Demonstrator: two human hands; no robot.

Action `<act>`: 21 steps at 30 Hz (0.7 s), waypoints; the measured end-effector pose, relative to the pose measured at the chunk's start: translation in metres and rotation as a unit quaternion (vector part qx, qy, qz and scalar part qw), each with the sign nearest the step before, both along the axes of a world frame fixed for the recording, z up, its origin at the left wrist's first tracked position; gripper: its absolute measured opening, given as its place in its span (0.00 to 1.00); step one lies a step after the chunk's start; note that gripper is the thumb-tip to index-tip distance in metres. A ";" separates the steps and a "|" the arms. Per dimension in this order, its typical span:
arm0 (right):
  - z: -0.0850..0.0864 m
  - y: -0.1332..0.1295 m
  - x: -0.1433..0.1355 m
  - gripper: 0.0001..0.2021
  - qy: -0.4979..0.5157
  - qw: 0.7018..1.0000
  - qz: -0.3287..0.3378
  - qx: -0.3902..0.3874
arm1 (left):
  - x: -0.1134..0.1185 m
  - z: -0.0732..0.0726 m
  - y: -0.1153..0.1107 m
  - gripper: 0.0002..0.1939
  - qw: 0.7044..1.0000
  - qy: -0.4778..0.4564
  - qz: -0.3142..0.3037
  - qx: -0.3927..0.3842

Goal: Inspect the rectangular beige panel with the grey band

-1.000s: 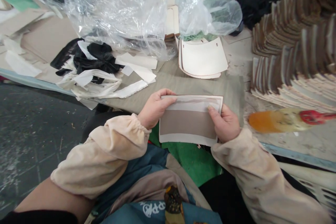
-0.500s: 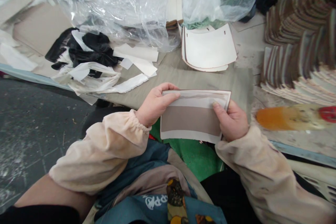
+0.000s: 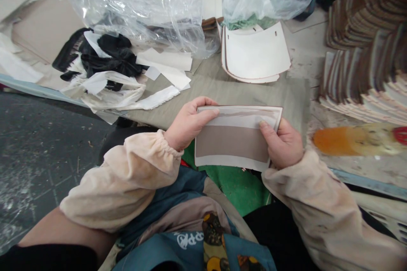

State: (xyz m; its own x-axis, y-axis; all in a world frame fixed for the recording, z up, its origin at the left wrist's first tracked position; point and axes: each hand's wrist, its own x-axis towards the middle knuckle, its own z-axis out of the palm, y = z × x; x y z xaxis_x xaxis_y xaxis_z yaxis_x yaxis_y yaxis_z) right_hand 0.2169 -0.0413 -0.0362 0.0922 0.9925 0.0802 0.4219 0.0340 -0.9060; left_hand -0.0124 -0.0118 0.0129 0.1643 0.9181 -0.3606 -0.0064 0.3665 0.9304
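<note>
Since the earlier frame, both hands and card (image 3: 233, 142) sit slightly higher and rightward. Left hand (image 3: 187, 125) and right hand (image 3: 284, 144) each pinch one card end; fingers behind it are hidden. Beyond the grip: one stack (image 3: 256, 53), count unclear; two bags (image 3: 143, 4); bottle (image 3: 356, 139) blurred, cut off.

1. We are gripping a flat rectangular panel (image 3: 233, 143), taupe with pale borders, by its two short ends.
2. Our left hand (image 3: 187, 123) is laying its thumb over the upper left corner.
3. Our right hand (image 3: 284, 144) is pressing its thumb on the pale upper band.
4. Beyond our fingertips, curved white pieces (image 3: 254, 53) are lying stacked.
5. Just outside our right fingers, an orange bottle (image 3: 356, 139) is lying on its side.
</note>
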 end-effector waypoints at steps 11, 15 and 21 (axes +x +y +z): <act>0.004 -0.001 0.000 0.16 -0.008 1.000 0.006 -0.005 | 0.000 0.001 0.000 0.14 1.000 0.010 0.003 0.004; 0.002 -0.001 0.002 0.16 -0.006 1.000 0.007 -0.019 | -0.001 0.001 -0.001 0.13 1.000 0.010 -0.004 0.017; 0.002 -0.001 0.000 0.15 0.000 1.000 0.003 -0.009 | -0.001 0.003 -0.002 0.14 1.000 0.006 -0.009 0.014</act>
